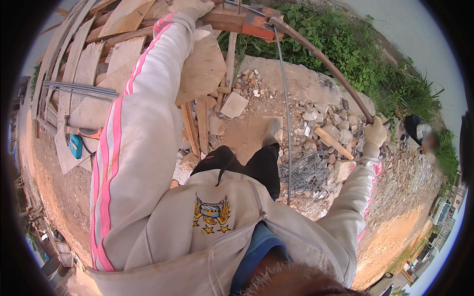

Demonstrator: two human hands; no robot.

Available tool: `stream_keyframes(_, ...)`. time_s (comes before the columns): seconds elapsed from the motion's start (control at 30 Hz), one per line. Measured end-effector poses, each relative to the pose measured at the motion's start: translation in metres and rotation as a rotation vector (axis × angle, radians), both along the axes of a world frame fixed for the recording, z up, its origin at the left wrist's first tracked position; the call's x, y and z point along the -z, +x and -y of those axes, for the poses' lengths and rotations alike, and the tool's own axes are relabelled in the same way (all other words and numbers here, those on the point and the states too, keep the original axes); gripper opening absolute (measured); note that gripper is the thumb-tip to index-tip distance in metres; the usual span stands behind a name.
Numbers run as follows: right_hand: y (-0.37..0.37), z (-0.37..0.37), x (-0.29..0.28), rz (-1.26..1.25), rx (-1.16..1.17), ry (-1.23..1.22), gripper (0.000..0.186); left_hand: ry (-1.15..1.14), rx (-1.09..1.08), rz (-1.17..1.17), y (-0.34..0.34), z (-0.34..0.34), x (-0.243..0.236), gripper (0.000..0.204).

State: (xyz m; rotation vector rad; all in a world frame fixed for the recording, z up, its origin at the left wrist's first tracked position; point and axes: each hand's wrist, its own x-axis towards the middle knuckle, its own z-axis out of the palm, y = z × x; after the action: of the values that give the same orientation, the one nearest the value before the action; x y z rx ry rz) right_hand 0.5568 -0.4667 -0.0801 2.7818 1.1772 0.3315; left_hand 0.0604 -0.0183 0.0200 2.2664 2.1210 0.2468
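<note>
My right hand, in a pale work glove, is closed around the lower end of a long, rusty metal lever bar. The bar curves up to the far end of a wooden beam, where it meets an orange-painted block. A thin steel rod hangs down from that joint past my right foot. My left hand, also gloved, reaches to the beam at the top edge; its fingers are mostly cut off by the frame, so its grip is hidden.
Boards are stacked at the left, with several cut steel rods, a teal tape measure and an orange-handled tool on them. Tangled steel pieces lie on rubble. Green plants grow beyond. Another person is at far right.
</note>
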Motion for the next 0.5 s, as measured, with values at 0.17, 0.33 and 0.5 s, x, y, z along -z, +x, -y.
stream_keyframes(0.17,-0.013,-0.008,-0.026,0.006,0.044,-0.032,0.034,0.041,-0.025,-0.079,-0.015,-0.067,0.063,0.138)
stream_keyframes(0.33,0.005,-0.018,-0.022,0.014,0.025,-0.064,0.035,0.020,-0.007,-0.074,-0.021,-0.055,0.047,0.135)
stream_keyframes(0.5,0.023,-0.012,-0.014,0.012,-0.018,-0.035,0.035,-0.108,0.074,-0.116,-0.019,-0.056,0.023,0.111)
